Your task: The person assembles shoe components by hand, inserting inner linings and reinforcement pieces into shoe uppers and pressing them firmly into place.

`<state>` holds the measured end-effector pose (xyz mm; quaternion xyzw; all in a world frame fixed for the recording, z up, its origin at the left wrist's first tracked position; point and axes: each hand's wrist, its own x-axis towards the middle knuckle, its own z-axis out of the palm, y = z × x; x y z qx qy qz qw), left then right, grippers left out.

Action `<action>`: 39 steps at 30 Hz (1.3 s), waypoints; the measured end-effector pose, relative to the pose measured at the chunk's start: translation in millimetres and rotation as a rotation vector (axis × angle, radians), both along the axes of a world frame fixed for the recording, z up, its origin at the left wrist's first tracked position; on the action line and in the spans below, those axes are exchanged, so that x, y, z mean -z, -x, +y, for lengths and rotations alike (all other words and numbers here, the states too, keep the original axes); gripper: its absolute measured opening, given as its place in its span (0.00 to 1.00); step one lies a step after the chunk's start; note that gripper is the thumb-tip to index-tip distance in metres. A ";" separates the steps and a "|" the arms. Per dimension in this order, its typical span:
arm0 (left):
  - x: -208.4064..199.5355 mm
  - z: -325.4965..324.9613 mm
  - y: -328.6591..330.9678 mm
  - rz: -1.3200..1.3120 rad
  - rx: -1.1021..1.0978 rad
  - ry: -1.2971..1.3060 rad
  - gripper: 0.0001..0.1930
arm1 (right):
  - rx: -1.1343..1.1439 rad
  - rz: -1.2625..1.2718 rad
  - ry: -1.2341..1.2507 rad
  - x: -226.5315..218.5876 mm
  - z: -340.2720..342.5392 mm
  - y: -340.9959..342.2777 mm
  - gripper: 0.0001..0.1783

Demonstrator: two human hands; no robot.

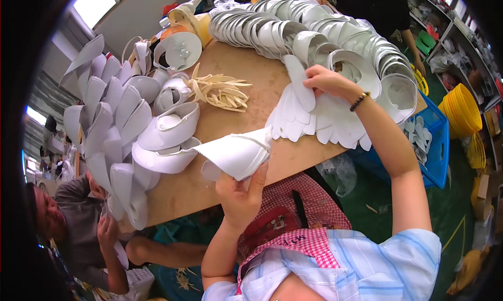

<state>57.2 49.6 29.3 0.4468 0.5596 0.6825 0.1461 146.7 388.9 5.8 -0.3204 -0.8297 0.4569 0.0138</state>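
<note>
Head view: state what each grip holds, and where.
Left grip: curved white piece, by its lower edge. Right grip: flat white oval piece, by its right edge.

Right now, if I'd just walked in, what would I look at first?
Probably the long rows of white shells curving along the table's far side, with a big white pile at its left. Then the hands: the left hand holds a white cone by the near edge, and the right hand pinches a white oval above a fan of ovals.
</note>
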 end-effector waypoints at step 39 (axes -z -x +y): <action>-35.1 2.5 27.4 -0.565 0.578 0.173 0.27 | 0.125 1.041 0.220 -57.9 -217.8 -2.2 0.20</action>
